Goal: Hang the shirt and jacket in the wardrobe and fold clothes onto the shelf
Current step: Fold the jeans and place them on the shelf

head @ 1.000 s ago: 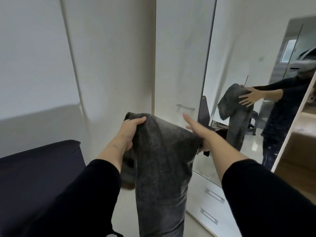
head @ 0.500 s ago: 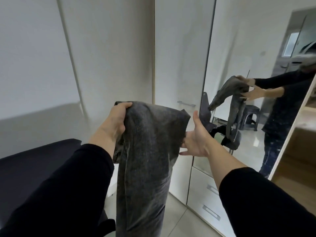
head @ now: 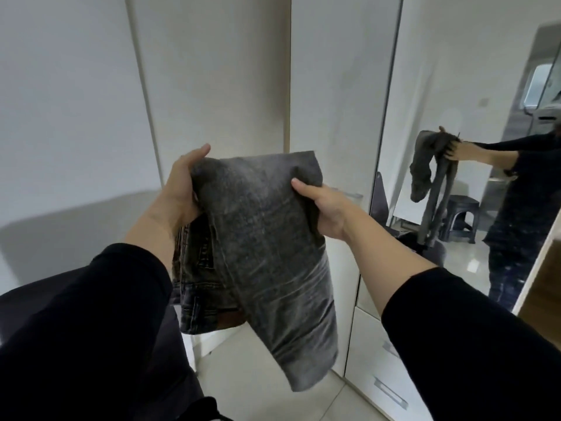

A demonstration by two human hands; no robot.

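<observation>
A dark upholstered seat (head: 33, 299) fills the lower left corner, set against the white wall (head: 60, 101). Both arms wear black sleeves and reach forward, holding a pair of grey jeans (head: 261, 238) up in the air in front of the wardrobe.

The left hand (head: 182, 186) grips the left end of the fold at the top of the jeans, its thumb raised above the cloth and its fingers curled round behind. Below that hand the waistband part hangs, with seams and a brown patch showing at its lower edge. The front layer drapes over the fold and hangs down and to the right, its lower end blurred (so its hem cannot be made out clearly), above the pale tiled floor (head: 243, 390).

The right hand (head: 321, 208) holds the right side of the fold, thumb pressed on the front of the cloth and fingers tucked behind it.

Behind the jeans stands a closed white wardrobe door (head: 334, 86) with a metal handle just right of the right hand. Further right is a mirrored door (head: 440, 86) (it reflects the person holding the garment, and a grey stool), with white drawers (head: 382, 381) below it. At the far right edge a wooden panel (head: 543, 299) of the open wardrobe shows.
</observation>
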